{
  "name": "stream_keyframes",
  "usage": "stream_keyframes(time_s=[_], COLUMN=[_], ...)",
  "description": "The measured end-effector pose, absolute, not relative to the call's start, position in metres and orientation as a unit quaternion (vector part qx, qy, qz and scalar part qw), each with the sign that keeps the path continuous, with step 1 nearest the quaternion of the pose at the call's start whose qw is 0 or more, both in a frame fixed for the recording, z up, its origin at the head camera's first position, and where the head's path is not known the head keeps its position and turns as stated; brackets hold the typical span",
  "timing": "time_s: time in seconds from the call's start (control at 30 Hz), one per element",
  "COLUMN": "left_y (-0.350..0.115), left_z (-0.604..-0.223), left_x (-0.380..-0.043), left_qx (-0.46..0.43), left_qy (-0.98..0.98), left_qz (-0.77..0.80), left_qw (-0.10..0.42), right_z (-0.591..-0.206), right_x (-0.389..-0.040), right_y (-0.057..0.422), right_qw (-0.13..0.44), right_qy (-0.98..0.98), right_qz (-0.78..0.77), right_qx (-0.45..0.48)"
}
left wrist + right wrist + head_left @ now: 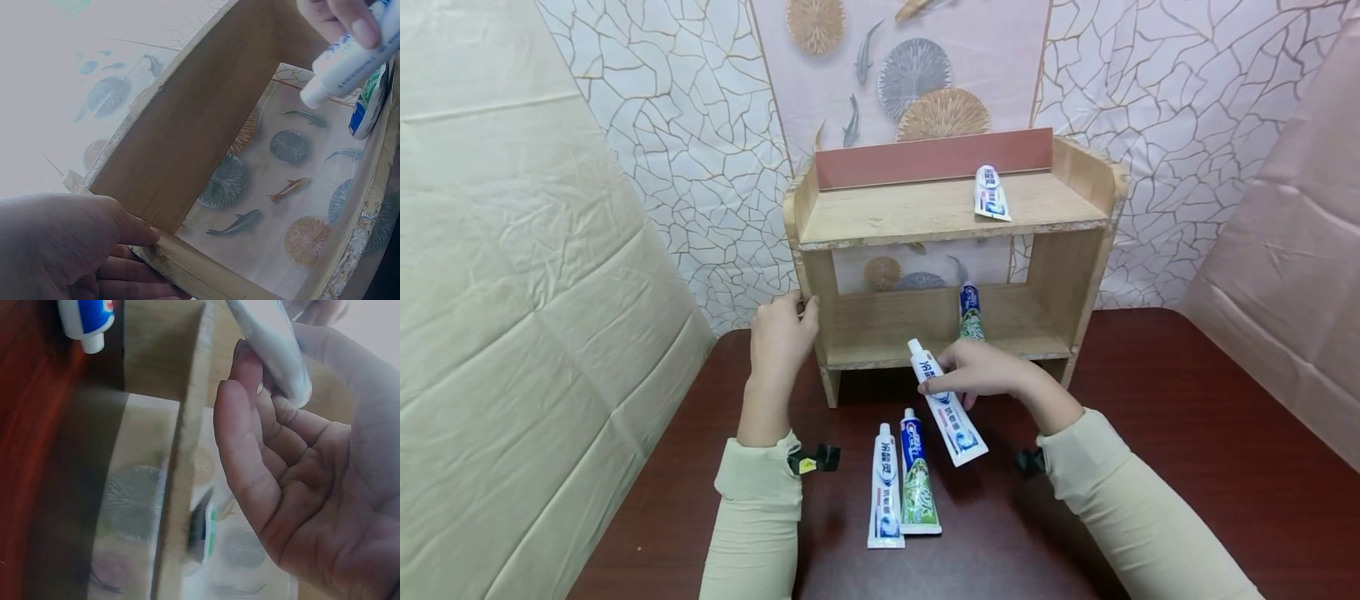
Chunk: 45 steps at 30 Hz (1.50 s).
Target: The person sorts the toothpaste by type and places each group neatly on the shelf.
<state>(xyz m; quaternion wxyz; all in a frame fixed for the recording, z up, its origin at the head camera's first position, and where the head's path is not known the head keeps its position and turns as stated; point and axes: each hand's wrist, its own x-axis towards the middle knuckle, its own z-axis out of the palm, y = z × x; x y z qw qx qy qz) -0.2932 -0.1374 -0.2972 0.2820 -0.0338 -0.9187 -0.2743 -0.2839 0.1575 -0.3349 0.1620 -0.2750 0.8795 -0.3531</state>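
My right hand (981,371) pinches a white toothpaste tube (951,408) in front of the wooden shelf unit (910,358), its cap up and to the left. My left hand (784,333) grips the left side panel of the shelf, the thumb on the panel's edge in the left wrist view. Behind my right hand, a blue and green toothpaste tube (971,310) lies on the middle shelf. Another white tube (991,193) lies on the top shelf, toward the right. On the table, a white tube (886,492) and a blue and green tube (919,483) lie side by side, caps toward the shelf.
The dark red-brown table (1180,433) carries the shelf unit near its back. A reddish board (932,160) edges the back of the top shelf. Patterned cloth (677,100) hangs behind, and beige cloth (512,292) hangs at the sides.
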Motion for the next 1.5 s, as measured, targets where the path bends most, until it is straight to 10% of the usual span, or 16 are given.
stream_keyframes(time_s=[1.5], left_y=[-0.138], left_z=[-0.297], left_x=[-0.294], left_qx=[-0.049], left_qy=[-0.915], left_qz=[-0.280], left_qw=[0.286], right_z=[-0.162], right_x=[-0.308], right_y=[0.146], right_qw=[0.039], right_qy=[0.883], right_qz=[-0.411], right_qx=[-0.224])
